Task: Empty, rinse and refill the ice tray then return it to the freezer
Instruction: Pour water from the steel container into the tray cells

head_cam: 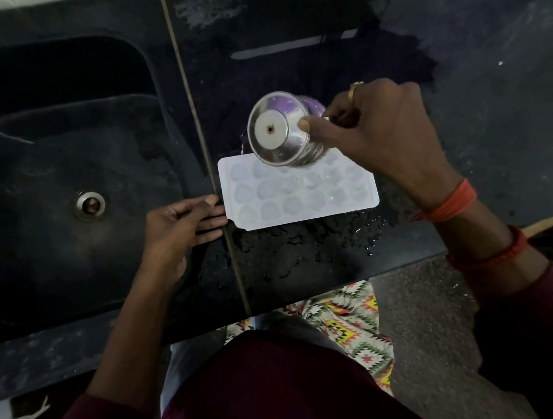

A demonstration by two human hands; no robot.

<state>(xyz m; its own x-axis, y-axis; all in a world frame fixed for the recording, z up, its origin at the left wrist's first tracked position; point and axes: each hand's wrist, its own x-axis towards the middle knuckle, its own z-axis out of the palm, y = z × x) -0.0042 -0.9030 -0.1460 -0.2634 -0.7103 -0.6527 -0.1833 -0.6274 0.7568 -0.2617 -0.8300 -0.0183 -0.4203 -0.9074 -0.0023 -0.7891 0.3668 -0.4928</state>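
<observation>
- Two hands: right hand (380, 132) grips tilted steel cup (280, 133) over white plastic ice tray (302, 203), near black table's (308, 257) front edge.
- Left hand (180, 223), fingers straight, steadies tray's end. Pour slowly, cell by cell.

Maroon long-sleeve top (272, 392), sleeves (539, 324) stopping short of wrists. Gold ring (354, 92) on right hand (379, 128). Two orange-red thread bands (453, 203) on right arm, one at wrist, one higher up. Bit of pale grey-blue trousers (183, 368) showing.

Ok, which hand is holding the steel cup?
The right hand, gripping the steel cup tilted over the ice tray; the left hand holds nothing, its straight fingers at the tray's left end.
</observation>
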